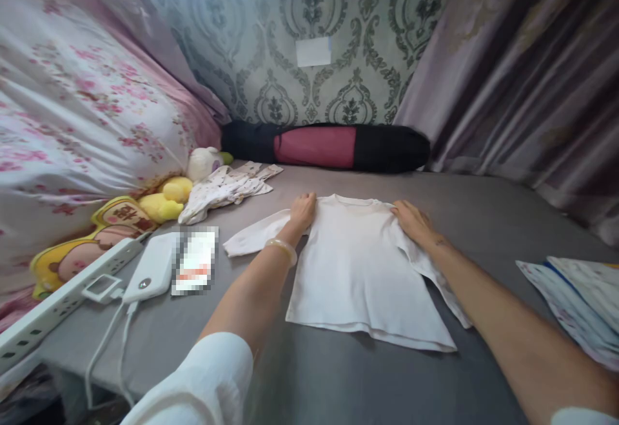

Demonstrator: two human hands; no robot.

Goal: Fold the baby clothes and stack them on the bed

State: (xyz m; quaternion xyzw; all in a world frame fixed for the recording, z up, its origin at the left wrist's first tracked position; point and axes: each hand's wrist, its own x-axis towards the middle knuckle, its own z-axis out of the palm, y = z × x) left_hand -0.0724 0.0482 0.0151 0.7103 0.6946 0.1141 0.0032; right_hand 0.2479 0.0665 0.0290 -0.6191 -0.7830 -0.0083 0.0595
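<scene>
A small white long-sleeved shirt (360, 270) lies spread on the grey bed sheet, its neckline away from me and its hem toward me. My left hand (304, 211), below a pale bangle, is closed on the shirt's left shoulder seam. At the opposite shoulder, my right hand (412, 221) is closed with its fingertips on the fabric. The left sleeve extends out to the side, while the right sleeve runs down partly under my right forearm.
Left of me are a power strip (68, 296), a white power bank (153, 267) with cables, a blurred card (196, 260), plush toys (162, 202) and crumpled spotted clothing (227, 189). Folded clothes (575, 302) lie at right. A black-and-red long bag (314, 146) rests against the patterned wall.
</scene>
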